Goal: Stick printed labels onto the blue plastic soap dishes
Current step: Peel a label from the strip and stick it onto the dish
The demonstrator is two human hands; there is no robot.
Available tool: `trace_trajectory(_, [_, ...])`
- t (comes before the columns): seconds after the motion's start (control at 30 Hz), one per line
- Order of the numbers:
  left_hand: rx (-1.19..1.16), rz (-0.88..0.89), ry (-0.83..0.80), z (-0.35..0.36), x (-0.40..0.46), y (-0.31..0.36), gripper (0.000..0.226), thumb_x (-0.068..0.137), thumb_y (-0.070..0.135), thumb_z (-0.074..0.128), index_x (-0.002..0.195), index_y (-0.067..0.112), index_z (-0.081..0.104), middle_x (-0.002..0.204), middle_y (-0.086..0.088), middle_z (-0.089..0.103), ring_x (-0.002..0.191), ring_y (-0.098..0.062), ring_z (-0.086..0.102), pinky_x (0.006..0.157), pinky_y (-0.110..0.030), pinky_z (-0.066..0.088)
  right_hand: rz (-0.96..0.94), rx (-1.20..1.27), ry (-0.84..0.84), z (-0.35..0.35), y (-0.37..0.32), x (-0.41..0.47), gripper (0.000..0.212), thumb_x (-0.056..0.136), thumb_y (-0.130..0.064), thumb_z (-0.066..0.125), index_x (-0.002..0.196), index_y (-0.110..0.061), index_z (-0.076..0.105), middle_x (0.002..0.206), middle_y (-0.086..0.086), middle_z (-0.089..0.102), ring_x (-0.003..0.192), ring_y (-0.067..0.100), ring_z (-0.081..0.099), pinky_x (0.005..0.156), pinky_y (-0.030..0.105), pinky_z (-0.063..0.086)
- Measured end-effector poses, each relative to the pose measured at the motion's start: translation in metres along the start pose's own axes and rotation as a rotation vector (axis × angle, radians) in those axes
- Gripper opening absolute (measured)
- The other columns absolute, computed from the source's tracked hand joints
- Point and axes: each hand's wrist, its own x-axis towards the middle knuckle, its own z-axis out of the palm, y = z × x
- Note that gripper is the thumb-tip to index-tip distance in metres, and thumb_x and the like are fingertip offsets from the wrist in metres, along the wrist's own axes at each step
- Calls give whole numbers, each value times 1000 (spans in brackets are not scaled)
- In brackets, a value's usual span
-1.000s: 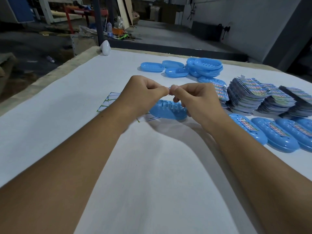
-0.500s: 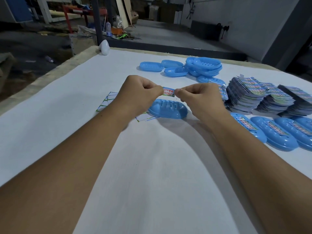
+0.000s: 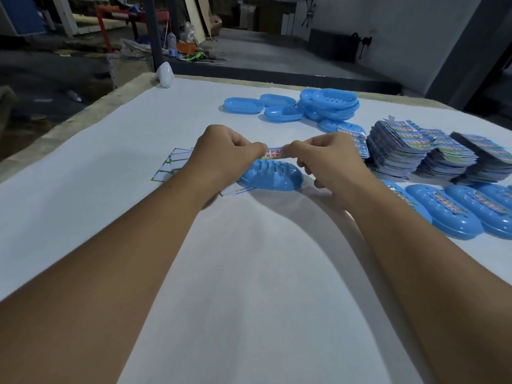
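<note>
Got a label (image 3: 274, 153) pinched at each end, left hand (image 3: 224, 156) and right hand (image 3: 327, 162), stretched flat just above the slotted soap dish (image 3: 273, 177), which lies with its long axis running left-right like the label. Judging by the table (image 3: 138, 134), I'm nowhere near done: a few labelled dishes (image 3: 448, 214) sit right of that dish, unlabelled ones (image 3: 291, 106) wait beyond it, and big stacks of labels (image 3: 401, 151) are still piled to its right.
</note>
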Motion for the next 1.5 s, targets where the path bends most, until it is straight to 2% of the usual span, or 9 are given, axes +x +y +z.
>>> trace_trajectory(0.2, [141, 5, -38, 5, 2, -2, 35, 74, 45, 75, 67, 11, 74, 66, -3, 70, 63, -21, 66, 72, -41, 58, 35, 39, -31, 4, 6, -1, 35, 77, -30, 87, 64, -8, 63, 35, -10, 39, 26, 5, 33, 33, 10, 26])
trace_trajectory(0.33, [200, -4, -35, 6, 6, -4, 43, 70, 47, 71, 76, 5, 73, 76, -14, 69, 60, -19, 54, 65, -40, 54, 38, -81, -11, 8, 10, 4, 34, 70, -40, 85, 64, -14, 63, 42, -4, 35, 34, 13, 27, 36, 14, 22])
trace_trajectory(0.53, [224, -29, -45, 8, 10, -4, 44, 69, 45, 71, 74, 2, 69, 53, -1, 51, 54, -19, 47, 59, -32, 39, 38, -140, -7, 10, 11, 8, 35, 65, -42, 83, 56, -18, 61, 43, -2, 41, 35, 12, 31, 36, 16, 25])
trace_trajectory(0.67, [216, -38, -74, 8, 10, -4, 42, 64, 43, 71, 77, 4, 72, 60, -8, 62, 62, -27, 61, 66, -35, 53, 36, -170, -1, 11, 11, 9, 40, 65, -41, 84, 50, -20, 53, 43, -2, 41, 34, 12, 32, 35, 15, 24])
trace_trajectory(0.8, [195, -40, -74, 8, 8, -2, 39, 61, 42, 72, 74, 5, 72, 74, -13, 70, 74, -30, 69, 79, -52, 60, 39, -180, 0, 12, 10, 9, 33, 65, -41, 83, 58, -19, 60, 46, -1, 43, 36, 12, 32, 42, 21, 28])
trace_trajectory(1.0, [265, -11, -45, 8, 6, 0, 36, 66, 42, 69, 71, 6, 70, 54, -3, 58, 58, -25, 56, 60, -36, 49, 27, -192, 3, 12, 10, 9, 31, 65, -40, 83, 60, -18, 62, 51, 2, 46, 39, 13, 33, 47, 25, 31])
trace_trajectory(1.17, [295, 12, -28, 9, 5, 0, 34, 68, 41, 70, 70, 7, 71, 60, -4, 64, 65, -28, 62, 64, -38, 53, 14, -207, -4, 12, 9, 8, 28, 65, -39, 82, 63, -19, 63, 55, 5, 43, 47, 14, 34, 53, 29, 31])
trace_trajectory(1.3, [343, 28, 5, 12, 5, 0, 32, 69, 41, 71, 68, 9, 71, 59, -1, 63, 63, -24, 59, 58, -30, 43, 11, -233, -6, 12, 8, 7, 33, 66, -39, 81, 61, -17, 57, 56, 5, 38, 52, 17, 31, 54, 31, 29])
trace_trajectory(1.5, [422, 95, 43, 14, 7, -2, 24, 72, 45, 73, 71, 22, 70, 67, 8, 66, 71, -14, 63, 61, -29, 49, 17, -312, -2, 12, 4, 7, 30, 66, -41, 81, 60, -18, 61, 53, 2, 42, 50, 18, 35, 53, 30, 33])
